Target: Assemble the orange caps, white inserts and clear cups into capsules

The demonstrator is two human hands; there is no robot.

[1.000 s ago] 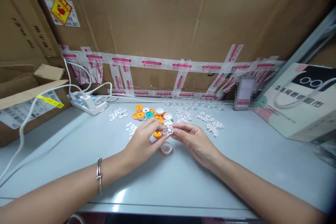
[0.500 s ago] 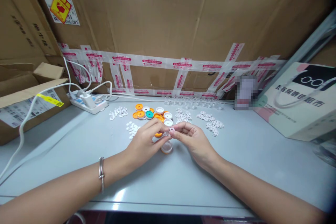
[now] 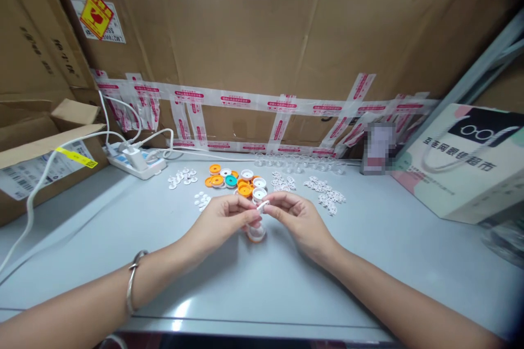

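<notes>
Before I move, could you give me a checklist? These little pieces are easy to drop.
1. Left hand on the white part: ok, fingertips at it.
2. Right hand on the same part: ok, pinching from the other side.
3. White part in full view: not ok, fingertips cover some of it.
4. White part joined to another piece: cannot tell, too small and partly hidden.
5. Orange-bottomed round piece on the table: ok, just below the hands.
6. Bracelet away from the loose pieces: ok, around the left wrist.
</notes>
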